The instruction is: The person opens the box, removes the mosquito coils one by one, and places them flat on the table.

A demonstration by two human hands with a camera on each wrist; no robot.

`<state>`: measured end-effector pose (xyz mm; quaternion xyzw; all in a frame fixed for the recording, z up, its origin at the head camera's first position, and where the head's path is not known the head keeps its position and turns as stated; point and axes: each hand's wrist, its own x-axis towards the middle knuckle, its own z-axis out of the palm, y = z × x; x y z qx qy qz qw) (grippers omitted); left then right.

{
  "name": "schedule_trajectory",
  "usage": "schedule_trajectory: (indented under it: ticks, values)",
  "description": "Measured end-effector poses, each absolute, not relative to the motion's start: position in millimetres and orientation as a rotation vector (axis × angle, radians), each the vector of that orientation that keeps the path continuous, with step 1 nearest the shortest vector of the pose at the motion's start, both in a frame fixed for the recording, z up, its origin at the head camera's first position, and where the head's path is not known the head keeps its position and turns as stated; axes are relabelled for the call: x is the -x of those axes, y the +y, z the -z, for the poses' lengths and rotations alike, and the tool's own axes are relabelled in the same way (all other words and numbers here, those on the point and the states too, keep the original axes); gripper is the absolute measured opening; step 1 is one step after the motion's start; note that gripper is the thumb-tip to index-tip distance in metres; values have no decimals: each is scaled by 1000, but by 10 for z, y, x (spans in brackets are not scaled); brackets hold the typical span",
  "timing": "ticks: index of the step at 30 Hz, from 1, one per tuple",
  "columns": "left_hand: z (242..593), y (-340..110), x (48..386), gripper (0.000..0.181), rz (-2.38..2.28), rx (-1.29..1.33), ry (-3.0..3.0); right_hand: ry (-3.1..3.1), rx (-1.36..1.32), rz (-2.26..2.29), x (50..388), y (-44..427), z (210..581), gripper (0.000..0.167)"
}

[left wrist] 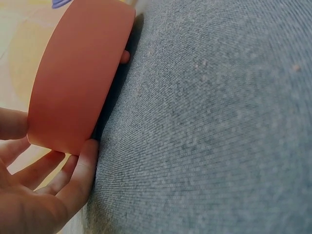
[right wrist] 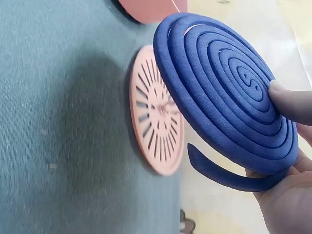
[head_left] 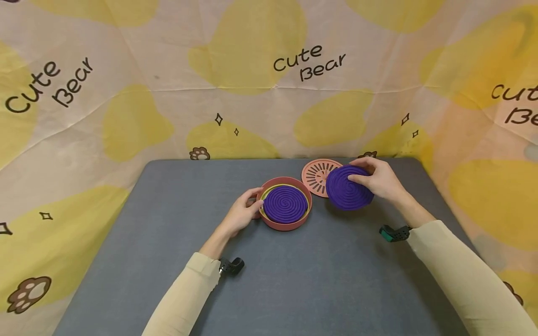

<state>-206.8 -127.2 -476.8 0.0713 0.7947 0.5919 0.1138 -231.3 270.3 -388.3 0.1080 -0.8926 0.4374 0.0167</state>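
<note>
A purple spiral coil is pinched between thumb and fingers of my right hand, above the table. In the right wrist view the coil looks blue, its outer end hanging loose below the disc, and the thumb of my right hand presses its face. A second purple coil lies inside a round reddish container with a yellow inner rim. My left hand grips the container's left side; the left wrist view shows the fingers of my left hand against its outer wall.
A pink slotted lid lies flat at the back, right beside the container and partly behind the held coil. The grey table ends at a patterned cloth hanging behind it.
</note>
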Motion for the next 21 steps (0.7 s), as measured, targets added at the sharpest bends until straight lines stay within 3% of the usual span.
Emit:
schedule_trajectory:
  ticks: [21]
  values:
    - [4714,-1269,2012,43,-1721,-191,2350,-2802,55,-1338,2375,3275,4253,49]
